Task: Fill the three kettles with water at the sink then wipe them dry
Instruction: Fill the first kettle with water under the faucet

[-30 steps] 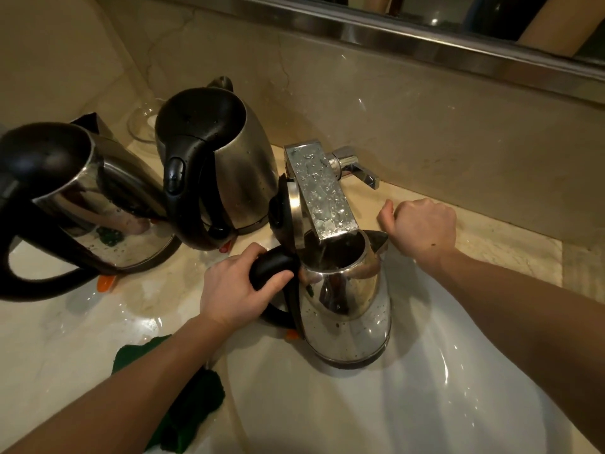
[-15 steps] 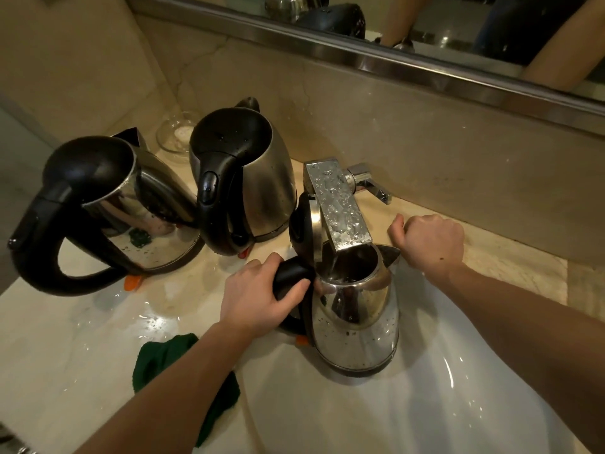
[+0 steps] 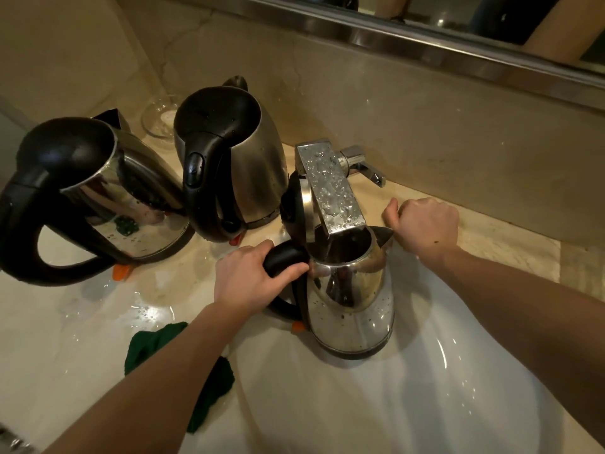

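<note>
Noted green cloth [image 3: 176, 362] crumpled on wet tabletop [image 3: 65, 339] at sink [image 3: 425, 404] near-left rim. Found open-lidded kettle [image 3: 353, 309] standing in sink under faucet [image 3: 330, 188], left hand [image 3: 252, 280] gripping its handle. Observed right hand [image 3: 425, 224] fisted just beyond, nothing seen in it. Recorded middle kettle [image 3: 235, 165] and far-left kettle [image 3: 108, 198] crowding left; wall close behind.

You're facing a wet counter [image 3: 65, 339].
Leftmost kettle [image 3: 131, 198] and second kettle [image 3: 252, 165] are standing upper left; green cloth [image 3: 150, 342] is lying lower centre.
</note>
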The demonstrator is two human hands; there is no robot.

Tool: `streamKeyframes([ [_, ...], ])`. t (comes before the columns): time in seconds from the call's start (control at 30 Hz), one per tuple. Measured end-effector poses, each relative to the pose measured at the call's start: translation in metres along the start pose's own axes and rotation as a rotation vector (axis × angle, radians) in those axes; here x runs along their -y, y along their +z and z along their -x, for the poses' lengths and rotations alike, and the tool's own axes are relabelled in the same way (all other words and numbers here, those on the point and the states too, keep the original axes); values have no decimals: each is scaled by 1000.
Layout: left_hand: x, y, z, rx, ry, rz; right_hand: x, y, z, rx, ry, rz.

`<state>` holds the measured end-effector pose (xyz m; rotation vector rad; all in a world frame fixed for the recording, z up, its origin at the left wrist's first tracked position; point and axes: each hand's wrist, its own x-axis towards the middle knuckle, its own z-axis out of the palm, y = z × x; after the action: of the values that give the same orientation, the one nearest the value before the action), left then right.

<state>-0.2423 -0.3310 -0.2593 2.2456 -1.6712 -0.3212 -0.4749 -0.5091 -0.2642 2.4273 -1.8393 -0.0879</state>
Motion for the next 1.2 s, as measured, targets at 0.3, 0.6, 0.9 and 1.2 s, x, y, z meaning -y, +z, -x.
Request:
streamKeyframes([
  [0.3, 1, -1, -2, 3, 25, -37, 0, 2, -1, -24, 1, -6],
  [0.6, 5, 4, -3, -45, 51, -27, -2, 3, -2, -33, -7, -14],
  [0.9, 4, 4, -1, -96, 86, -11, -1, 2, -1, -32, -2, -5],
  [1.2, 5, 3, -1, -94, 91, -2, -1, 4, -2, -42, -6, -12],
])
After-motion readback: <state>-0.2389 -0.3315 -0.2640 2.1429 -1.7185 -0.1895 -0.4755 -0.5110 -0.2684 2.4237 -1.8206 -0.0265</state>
